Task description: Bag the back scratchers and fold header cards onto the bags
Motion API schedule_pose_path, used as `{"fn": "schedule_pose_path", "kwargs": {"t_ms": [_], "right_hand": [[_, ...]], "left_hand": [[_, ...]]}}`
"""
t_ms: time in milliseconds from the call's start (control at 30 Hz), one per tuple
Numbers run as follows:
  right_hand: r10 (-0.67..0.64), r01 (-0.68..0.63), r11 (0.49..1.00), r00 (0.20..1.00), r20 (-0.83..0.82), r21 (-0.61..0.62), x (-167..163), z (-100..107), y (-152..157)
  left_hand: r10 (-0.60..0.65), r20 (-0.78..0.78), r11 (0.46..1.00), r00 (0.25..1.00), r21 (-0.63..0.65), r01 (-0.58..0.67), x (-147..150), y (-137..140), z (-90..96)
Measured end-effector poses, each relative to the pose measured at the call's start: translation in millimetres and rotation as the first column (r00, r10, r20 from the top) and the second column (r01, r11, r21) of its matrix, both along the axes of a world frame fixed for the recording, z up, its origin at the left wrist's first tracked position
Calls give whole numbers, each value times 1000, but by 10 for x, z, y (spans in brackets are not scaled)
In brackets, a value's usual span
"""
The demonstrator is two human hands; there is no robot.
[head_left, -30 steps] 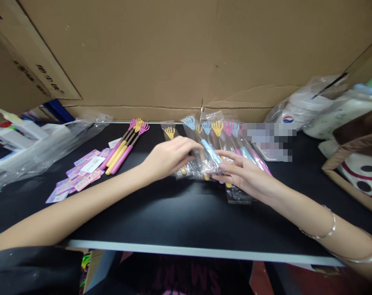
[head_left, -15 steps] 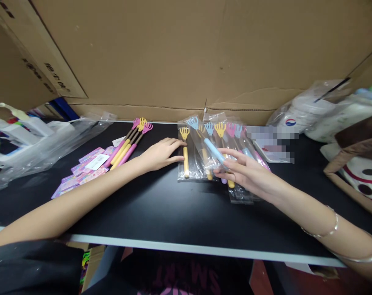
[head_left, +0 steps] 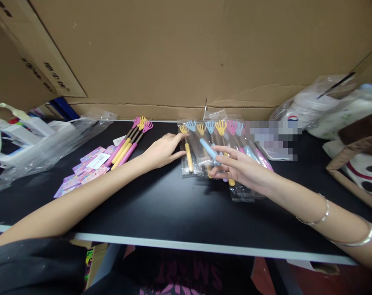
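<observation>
My right hand (head_left: 244,170) pinches the handle end of a blue back scratcher (head_left: 206,146) in a clear bag, tilted over the others. Beneath and beside it lie several more bagged back scratchers in yellow, blue, pink and purple. At the left end of this row is a bagged yellow back scratcher (head_left: 189,157). My left hand (head_left: 163,150) rests at that bag's left edge, thumb and fingers apart, fingertips touching it. Left of my hands, pink and yellow back scratchers (head_left: 124,149) without bags lie together beside printed pink-purple cards (head_left: 89,170).
A white power strip (head_left: 23,139) and clear plastic bags (head_left: 66,143) lie at the left. A phone-like object (head_left: 278,153), partly blurred, lies right of the row. Farther right are a bagged white cup (head_left: 308,108) and a brown-and-white bag (head_left: 357,155). Cardboard (head_left: 143,53) walls the back.
My right hand has moved slightly left with the blue back scratcher, which now lies closer to the row. The bagged yellow one at the left has turned a little under my left fingertips.
</observation>
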State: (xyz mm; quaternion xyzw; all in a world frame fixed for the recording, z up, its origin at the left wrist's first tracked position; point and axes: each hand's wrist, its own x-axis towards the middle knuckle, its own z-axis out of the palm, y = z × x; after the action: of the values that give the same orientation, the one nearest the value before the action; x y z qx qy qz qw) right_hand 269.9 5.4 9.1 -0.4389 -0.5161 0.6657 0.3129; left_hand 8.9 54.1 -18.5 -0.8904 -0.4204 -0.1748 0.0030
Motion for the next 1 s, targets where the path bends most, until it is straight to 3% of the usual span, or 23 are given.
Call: {"fn": "schedule_pose_path", "kwargs": {"t_ms": [167, 300, 467, 667, 867, 1000], "right_hand": [[-85, 86, 996, 996, 39, -16, -103, 88, -37], [-101, 88, 991, 985, 137, 100, -154, 148, -96], [-50, 17, 985, 981, 188, 172, -144, 140, -97], [97, -155, 972, 950, 297, 177, -135, 143, -3], [106, -260, 933, 858, 502, 248, -134, 147, 64], [65, -402, 848, 725, 686, 345, -154, 190, 76]], "left_hand": [[-43, 68, 999, 997, 15, 42, 71, -116, 34], [-52, 34, 999, 998, -5, 53, 100, -152, 31], [-29, 61, 986, 998, -162, 39, 49, -131, 33], [-166, 130, 981, 978, -76, 177, 57, -87, -19], [-191, 127, 980, 973, -36, 197, 50, -62, -68], [-209, 124, 975, 970, -48, 216, 23, -29, -93]]}}
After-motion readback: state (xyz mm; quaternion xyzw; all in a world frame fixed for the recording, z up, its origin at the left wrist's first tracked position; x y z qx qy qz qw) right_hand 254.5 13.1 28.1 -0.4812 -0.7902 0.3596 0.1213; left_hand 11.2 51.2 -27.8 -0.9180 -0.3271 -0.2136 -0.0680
